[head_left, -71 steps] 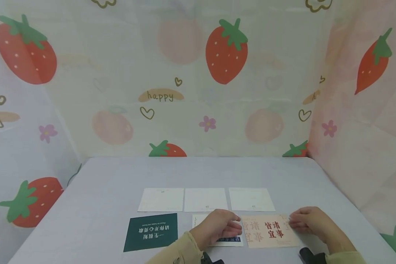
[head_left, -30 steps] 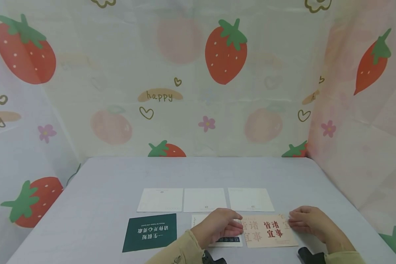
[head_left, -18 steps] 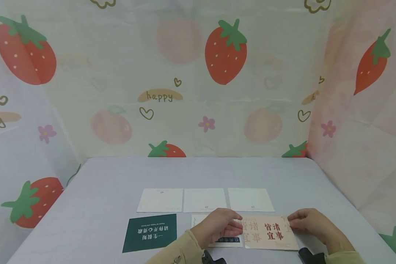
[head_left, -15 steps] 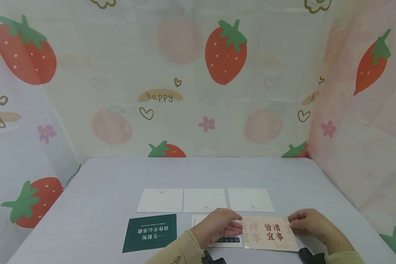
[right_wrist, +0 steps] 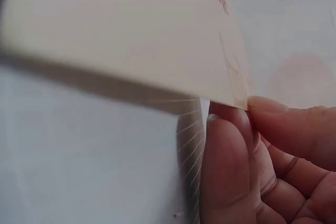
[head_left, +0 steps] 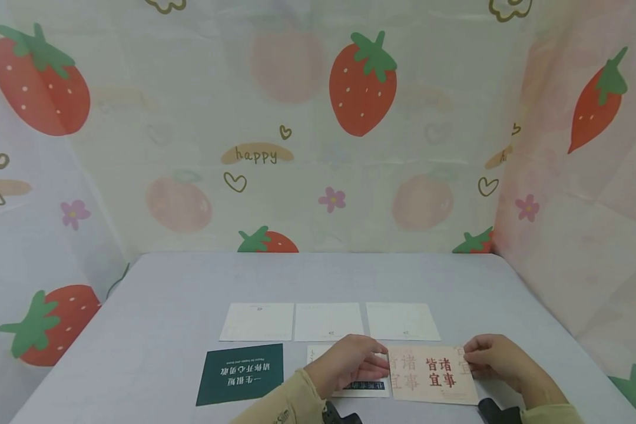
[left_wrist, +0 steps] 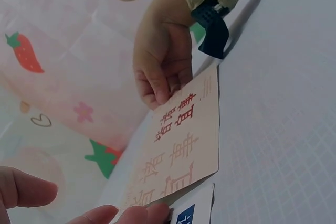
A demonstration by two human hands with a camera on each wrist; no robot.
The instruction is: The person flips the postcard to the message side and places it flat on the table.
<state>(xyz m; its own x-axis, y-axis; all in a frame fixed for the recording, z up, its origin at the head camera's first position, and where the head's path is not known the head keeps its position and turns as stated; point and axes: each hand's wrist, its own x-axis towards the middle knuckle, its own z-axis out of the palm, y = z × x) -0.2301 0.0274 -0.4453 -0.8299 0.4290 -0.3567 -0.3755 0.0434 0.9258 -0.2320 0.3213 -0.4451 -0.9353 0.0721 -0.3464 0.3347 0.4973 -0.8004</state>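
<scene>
My right hand point(head_left: 503, 362) pinches the right edge of a cream postcard point(head_left: 431, 377) printed with red characters. In the right wrist view, its thumb point(right_wrist: 294, 127) lies over the corner and its fingers sit beneath; the postcard is raised off the table there. My left hand point(head_left: 350, 365) reaches to the postcard's left edge, fingertips point(left_wrist: 149, 214) right at that edge and thumb point(left_wrist: 31, 188) held apart. Under the left hand lies a white postcard point(head_left: 368, 386) with a dark blue strip, partly hidden by that hand.
A dark green postcard point(head_left: 241, 374) lies at the left of the near row. Behind, three white postcards point(head_left: 257, 322) lie blank side up in a row. The white table point(head_left: 164, 294) is enclosed by strawberry-patterned cloth point(head_left: 318, 118). Both wrists wear black straps.
My right thumb and fingers have come onto the cream postcard's right edge, which was flat and is now slightly lifted and tilted. The left hand has hardly moved.
</scene>
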